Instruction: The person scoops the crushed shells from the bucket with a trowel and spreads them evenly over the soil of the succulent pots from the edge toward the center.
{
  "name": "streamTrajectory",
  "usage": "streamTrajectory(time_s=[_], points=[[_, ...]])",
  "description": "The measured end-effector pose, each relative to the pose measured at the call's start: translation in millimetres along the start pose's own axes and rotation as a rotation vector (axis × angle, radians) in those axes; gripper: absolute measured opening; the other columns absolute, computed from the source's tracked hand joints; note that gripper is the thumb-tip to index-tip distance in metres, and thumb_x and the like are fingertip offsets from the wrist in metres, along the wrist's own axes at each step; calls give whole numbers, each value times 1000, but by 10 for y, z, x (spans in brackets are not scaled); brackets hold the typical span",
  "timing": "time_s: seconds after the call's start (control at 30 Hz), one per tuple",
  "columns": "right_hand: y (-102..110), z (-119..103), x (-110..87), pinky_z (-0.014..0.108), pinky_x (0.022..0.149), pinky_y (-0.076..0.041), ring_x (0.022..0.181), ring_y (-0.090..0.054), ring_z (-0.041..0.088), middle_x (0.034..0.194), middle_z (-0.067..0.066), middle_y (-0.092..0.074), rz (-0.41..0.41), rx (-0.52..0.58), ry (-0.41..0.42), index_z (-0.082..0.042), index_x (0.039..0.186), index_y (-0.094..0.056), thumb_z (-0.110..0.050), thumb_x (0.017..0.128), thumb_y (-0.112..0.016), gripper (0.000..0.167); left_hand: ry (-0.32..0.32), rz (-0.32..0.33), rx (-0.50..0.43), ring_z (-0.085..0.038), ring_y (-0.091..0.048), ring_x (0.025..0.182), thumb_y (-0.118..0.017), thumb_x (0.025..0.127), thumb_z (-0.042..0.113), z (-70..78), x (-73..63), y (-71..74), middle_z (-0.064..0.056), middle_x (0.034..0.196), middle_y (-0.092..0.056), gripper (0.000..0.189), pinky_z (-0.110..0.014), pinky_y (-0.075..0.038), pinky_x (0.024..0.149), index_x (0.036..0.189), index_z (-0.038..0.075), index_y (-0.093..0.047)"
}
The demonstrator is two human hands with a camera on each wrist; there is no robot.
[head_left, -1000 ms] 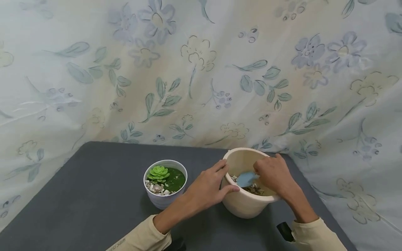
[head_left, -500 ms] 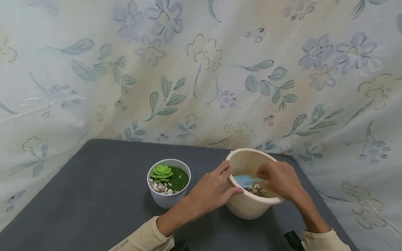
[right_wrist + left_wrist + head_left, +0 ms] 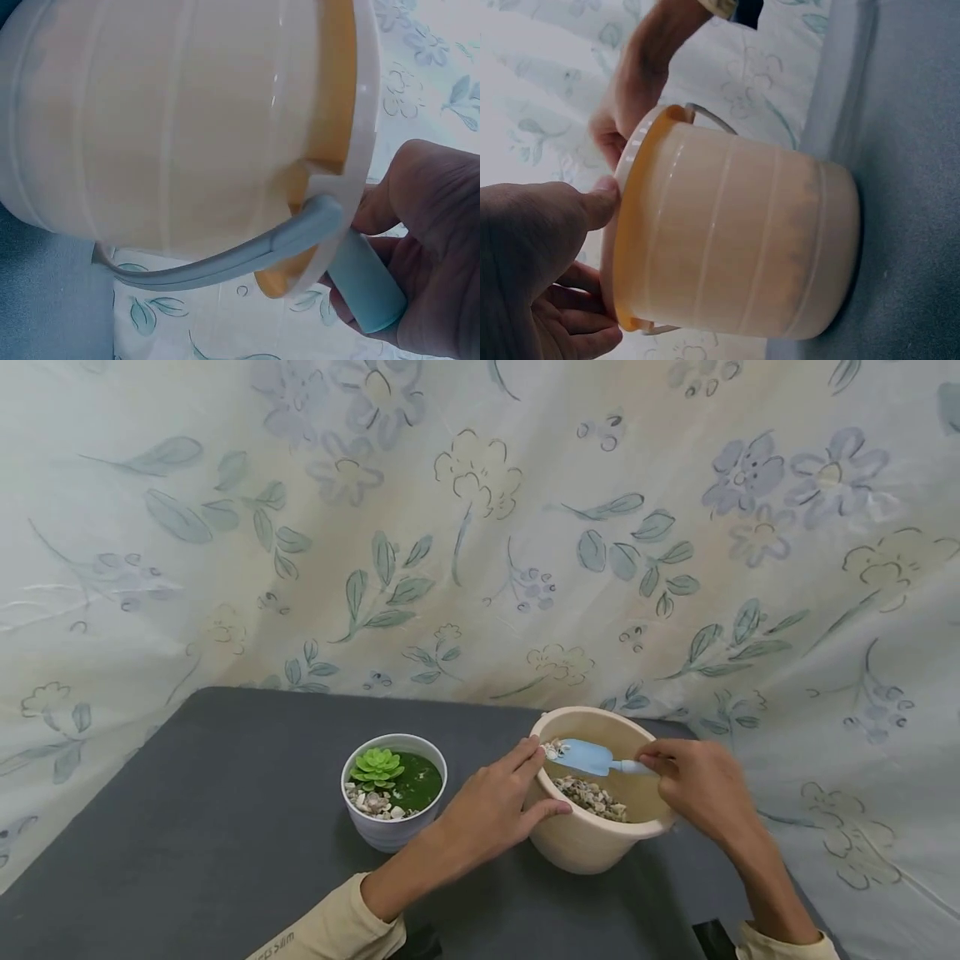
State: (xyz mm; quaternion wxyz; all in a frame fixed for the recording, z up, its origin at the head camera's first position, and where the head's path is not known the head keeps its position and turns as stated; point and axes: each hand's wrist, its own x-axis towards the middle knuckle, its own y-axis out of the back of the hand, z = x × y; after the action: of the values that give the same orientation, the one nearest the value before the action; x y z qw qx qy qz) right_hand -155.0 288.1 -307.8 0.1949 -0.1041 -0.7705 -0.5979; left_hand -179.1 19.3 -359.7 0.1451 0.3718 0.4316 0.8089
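Note:
My left hand (image 3: 487,814) grips the near-left rim of a cream plastic bucket (image 3: 581,853), with the thumb and fingers on either side of the rim in the left wrist view. Small pebbles (image 3: 588,799) lie in the bottom of the bucket. My right hand (image 3: 701,785) pinches the handle of a light-blue toy trowel (image 3: 587,757), held inside the bucket near its top. A few whitish pebbles (image 3: 555,749) sit on the blade's tip. In the right wrist view the trowel's handle (image 3: 367,289) lies between thumb and fingers, beside the bucket's grey carrying handle (image 3: 225,259).
A white pot (image 3: 390,839) stands left of the bucket, close to my left forearm. It holds a green succulent (image 3: 377,768), green moss (image 3: 417,785) and pebbles. Both pots stand on a dark grey tabletop (image 3: 187,810). A flowered curtain (image 3: 480,635) hangs behind.
The trowel has risen from among the pebbles towards the bucket's top, now carrying a few pebbles. My right hand has moved right towards the rim; my left hand keeps its place on the rim.

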Motion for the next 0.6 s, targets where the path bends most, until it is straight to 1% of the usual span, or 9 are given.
streamTrajectory(time_s=[0.17,0.33,0.47,0.6], points=[[89,-16,-25,26,49,-30,57,-45,14,85,14,-79,55,-5,-38,-5,100,-82,-4,93,-72,12,10,-24,-30,-30,-61,139,-67,99,54,-21,0,27,-12,161,-50,76,-45,-58,103,154,4,-51],[219,-53,-60,26,52,-30,56,-44,13,87,16,-79,112,-6,-24,-5,101,-82,-6,93,-75,11,32,-50,-66,-28,-53,147,-67,100,52,-41,-9,69,-10,163,-48,73,-48,-55,108,155,8,-51],[276,-120,-74,25,54,-32,58,-46,12,89,15,-80,133,-8,-30,-8,101,-83,-9,94,-75,10,33,-70,-61,-28,-52,148,-65,101,51,-66,-36,101,-11,165,-45,73,-46,-53,111,157,7,-48],[286,-224,-54,25,52,-30,55,-42,9,89,13,-81,175,-4,7,-9,101,-83,-6,94,-74,12,35,-58,-28,-28,-49,150,-64,102,51,-101,-95,150,-13,166,-44,76,-44,-50,115,158,5,-45]])
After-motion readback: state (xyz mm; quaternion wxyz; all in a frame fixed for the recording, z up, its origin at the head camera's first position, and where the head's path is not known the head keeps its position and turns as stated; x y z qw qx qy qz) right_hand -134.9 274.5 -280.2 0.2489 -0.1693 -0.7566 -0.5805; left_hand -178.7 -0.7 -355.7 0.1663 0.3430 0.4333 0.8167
